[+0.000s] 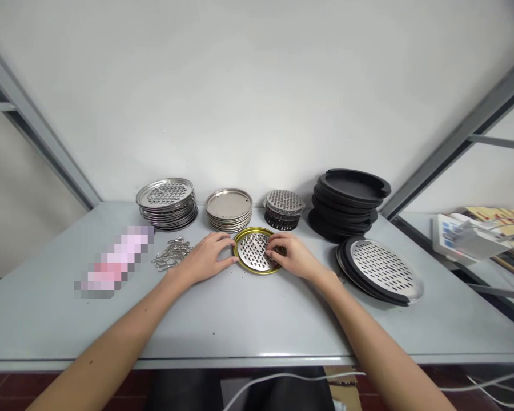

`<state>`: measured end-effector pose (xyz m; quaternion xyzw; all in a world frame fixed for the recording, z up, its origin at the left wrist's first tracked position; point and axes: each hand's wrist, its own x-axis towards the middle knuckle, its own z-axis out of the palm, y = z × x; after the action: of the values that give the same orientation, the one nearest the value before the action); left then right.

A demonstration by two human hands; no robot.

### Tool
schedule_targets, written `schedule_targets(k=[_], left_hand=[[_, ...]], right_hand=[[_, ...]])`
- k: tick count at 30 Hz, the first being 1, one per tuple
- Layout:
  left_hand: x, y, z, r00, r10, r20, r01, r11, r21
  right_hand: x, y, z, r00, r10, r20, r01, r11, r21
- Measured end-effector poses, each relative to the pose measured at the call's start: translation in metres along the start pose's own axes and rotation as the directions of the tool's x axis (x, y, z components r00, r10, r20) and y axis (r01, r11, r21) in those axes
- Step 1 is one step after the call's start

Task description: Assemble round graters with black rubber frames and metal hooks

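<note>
A round metal grater disc (253,251) with raised teeth lies inside a shallow gold-rimmed dish (261,272) on the table. At the dish's left edge, my left hand (208,258) holds the rim between thumb and fingers. My right hand (297,256) reaches over the right side, its fingertips closed together on the grater disc; what lies under those fingertips is hidden. Just behind the dish stands a stack of smaller grater discs (284,202). A pile of small metal clips or hooks (171,252) lies left of my left hand.
Along the wall stand stacked silver grater plates (166,197), plain metal dishes (229,204) and black round holders (346,197). A grater in a black holder (383,268) lies at the right. A blurred pink item (120,257) lies left. A power strip (454,240) sits beyond the frame post.
</note>
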<state>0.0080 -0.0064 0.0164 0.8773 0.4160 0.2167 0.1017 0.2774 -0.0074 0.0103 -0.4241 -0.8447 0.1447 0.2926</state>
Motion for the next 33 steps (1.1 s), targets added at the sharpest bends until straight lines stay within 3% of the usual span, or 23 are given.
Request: schedule_targets(k=[10, 33], left_hand=[[-0.0004, 0.0005, -0.0008, 0.999, 0.023, 0.028, -0.023, 1.0, -0.005], [-0.0028, -0.0005, 0.0019, 0.998, 0.02, 0.054, -0.021, 1.0, 0.012]], right_hand=[[0.0004, -0.0004, -0.0076, 0.998, -0.005, 0.061, 0.002, 0.999, 0.048], [-0.0005, -0.0013, -0.0082, 0.984, 0.152, 0.097, -0.157, 0.986, 0.047]])
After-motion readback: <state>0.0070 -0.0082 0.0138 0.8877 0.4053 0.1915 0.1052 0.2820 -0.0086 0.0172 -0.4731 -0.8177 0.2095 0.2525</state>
